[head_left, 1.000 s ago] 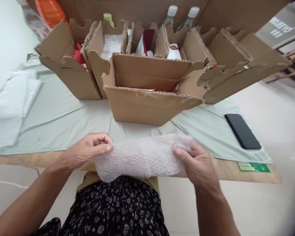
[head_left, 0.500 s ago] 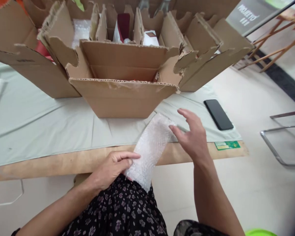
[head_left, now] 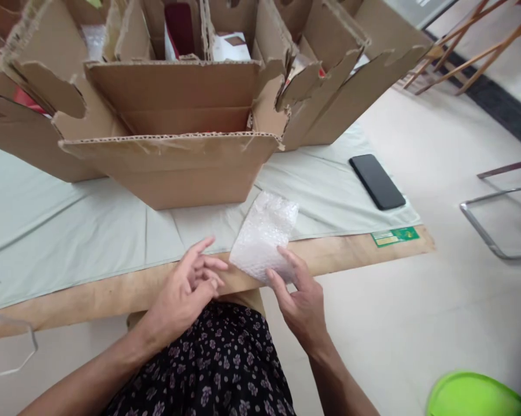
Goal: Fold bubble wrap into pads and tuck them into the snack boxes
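at the edge of the table (head_left: 338, 254), the right hand (head_left: 302, 303) holds the bubble wrap (head_left: 266, 228) by its near end, likely to keep it still, while the left hand (head_left: 186, 289) is loose and empty.

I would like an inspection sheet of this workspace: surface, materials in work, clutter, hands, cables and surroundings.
Surface: wooden table, wrinkled pale green cloth over most of it.
Materials: bubble wrap across the cloth's near edge; open cardboard boxes behind.
Clutter: black smartphone on the cloth, green card on the wooden edge, both at right.
Hands: right hand touches the bubble wrap, grip firmness unclear; left hand open, nothing seen in it.
Cables: none certain; pale loop at left could be cable or frame.
Surroundings: pale floor, metal frame, bright green object at lower right.
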Available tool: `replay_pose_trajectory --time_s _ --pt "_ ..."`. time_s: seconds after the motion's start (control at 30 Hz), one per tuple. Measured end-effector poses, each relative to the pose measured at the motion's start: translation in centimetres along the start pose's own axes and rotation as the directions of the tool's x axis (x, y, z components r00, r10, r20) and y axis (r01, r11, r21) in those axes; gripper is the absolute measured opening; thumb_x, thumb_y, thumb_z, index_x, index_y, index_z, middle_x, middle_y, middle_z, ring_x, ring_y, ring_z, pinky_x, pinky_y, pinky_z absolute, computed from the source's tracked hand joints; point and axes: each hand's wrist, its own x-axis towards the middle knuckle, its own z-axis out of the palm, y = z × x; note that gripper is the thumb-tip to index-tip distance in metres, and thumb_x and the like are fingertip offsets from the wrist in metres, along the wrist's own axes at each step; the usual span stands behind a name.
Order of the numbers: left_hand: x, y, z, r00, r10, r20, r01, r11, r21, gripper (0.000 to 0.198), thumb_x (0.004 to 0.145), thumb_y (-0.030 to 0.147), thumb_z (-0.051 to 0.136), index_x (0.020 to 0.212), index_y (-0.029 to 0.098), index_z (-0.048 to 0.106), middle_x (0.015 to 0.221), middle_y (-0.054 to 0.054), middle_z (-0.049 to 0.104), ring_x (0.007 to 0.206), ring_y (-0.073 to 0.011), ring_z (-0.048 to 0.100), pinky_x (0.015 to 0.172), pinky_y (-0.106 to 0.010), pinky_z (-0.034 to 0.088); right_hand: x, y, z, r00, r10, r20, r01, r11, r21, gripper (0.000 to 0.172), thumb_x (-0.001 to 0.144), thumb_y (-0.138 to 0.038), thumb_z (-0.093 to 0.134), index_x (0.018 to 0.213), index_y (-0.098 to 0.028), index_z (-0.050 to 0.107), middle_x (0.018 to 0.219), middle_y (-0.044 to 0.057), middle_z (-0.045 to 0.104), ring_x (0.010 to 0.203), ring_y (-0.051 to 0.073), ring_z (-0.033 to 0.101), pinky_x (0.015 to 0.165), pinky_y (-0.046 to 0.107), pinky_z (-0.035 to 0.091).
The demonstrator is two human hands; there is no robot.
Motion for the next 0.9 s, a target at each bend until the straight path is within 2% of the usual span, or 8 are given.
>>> replay_pose_trajectory --time_s 0.07,0.13,0.2,0.3,0.47,0.67,0.8,0.9 --pt "-0.3 -0.3 0.4 0.938 0.337 -0.075 -0.284 0.877 0.387 0.056 0.097 0.014 0.056 0.151 0.024 0.045 0.119 -0.010 0.071 0.096 -0.0192 0.072 0.084 -0.039 0.064 0.8 0.4 -0.3 0.999 0.046 0.016 -0.045 0.998 -0.033 0.041 0.098 -0.023 0.065 0.139 -0.022 0.059 0.131 0.011 0.074 0.115 0.026 0.073 0.095 0.039 0.063" --pt "-0.1 -0.4 0.9 0.787 0.609 0.102 -0.507 0.544 0.669 0.051 0.095 0.005 0.055 0.144 0.021 0.054 0.126 -0.011 0.069 0.116 -0.0230 0.066 0.101 -0.044 0.058 1.5 0.6 -0.5 0.997 0.052 0.055 -0.049 0.997 -0.064 0.046 0.098 -0.025 0.063 0.143 -0.021 0.056 0.137 0.012 0.070 0.123 0.027 0.070 0.100 0.042 0.061" --pt "0.7 -0.4 1.5 0.688 0.629 0.362 -0.609 0.229 0.760 0.044 0.093 0.001 0.056 0.135 0.015 0.061 0.138 -0.016 0.064 0.132 -0.0292 0.056 0.110 -0.049 0.052 1.9 0.6 -0.5 0.994 0.042 0.100 -0.033 0.995 -0.091 0.047 0.099 -0.025 0.061 0.145 -0.020 0.054 0.138 0.013 0.070 0.120 0.027 0.071 0.098 0.043 0.061" --pt "2.6 -0.2 1.9 0.709 0.480 0.518 -0.602 0.028 0.798 0.031 0.094 0.004 0.056 0.123 0.010 0.064 0.137 -0.019 0.064 0.127 -0.0334 0.056 0.104 -0.052 0.054 2.3 0.8 -0.4 0.993 0.010 0.115 0.006 0.990 -0.142 0.051 0.099 -0.027 0.061 0.149 -0.020 0.051 0.130 0.013 0.073 0.099 0.024 0.075 0.087 0.040 0.063" --pt "4.4 -0.3 1.5 0.747 0.395 0.534 -0.584 0.006 0.812 0.027 0.095 0.010 0.055 0.120 0.014 0.064 0.128 -0.015 0.066 0.115 -0.0315 0.059 0.097 -0.052 0.054 1.6 1.1 -1.9 0.978 -0.185 -0.098 0.147 0.941 -0.305 0.060 0.095 -0.028 0.070 0.150 -0.017 0.048 0.120 0.017 0.070 0.098 0.028 0.070 0.085 0.044 0.059" --pt "4.6 -0.3 1.4 0.759 0.408 0.508 -0.576 0.056 0.816 0.040 0.093 0.005 0.053 0.132 0.014 0.056 0.125 -0.013 0.068 0.113 -0.0287 0.059 0.098 -0.047 0.051 1.0 0.9 -2.1 0.904 -0.332 0.270 0.397 0.886 -0.239 0.029 0.098 -0.026 0.065 0.126 -0.020 0.064 0.131 0.014 0.071 0.124 0.033 0.063 0.098 0.051 0.051" --pt "4.8 -0.5 1.5 0.751 0.440 0.492 -0.584 0.093 0.807 0.030 0.095 0.005 0.051 0.120 0.016 0.062 0.118 -0.011 0.070 0.109 -0.0274 0.060 0.095 -0.045 0.050 1.6 1.4 -1.9 0.891 -0.354 0.285 0.405 0.903 -0.144 0.023 0.099 -0.014 0.058 0.118 -0.023 0.068 0.115 0.007 0.078 0.108 0.025 0.070 0.090 0.043 0.052" --pt "4.9 -0.6 1.5 0.732 0.496 0.467 -0.592 0.125 0.796 0.024 0.095 0.004 0.051 0.108 0.017 0.066 0.111 -0.010 0.073 0.104 -0.0259 0.062 0.092 -0.043 0.050 1.6 1.5 -2.2 0.891 -0.350 0.290 0.390 0.916 -0.093 0.029 0.099 -0.024 0.064 0.128 -0.023 0.066 0.116 0.009 0.077 0.107 0.026 0.070 0.089 0.044 0.053"
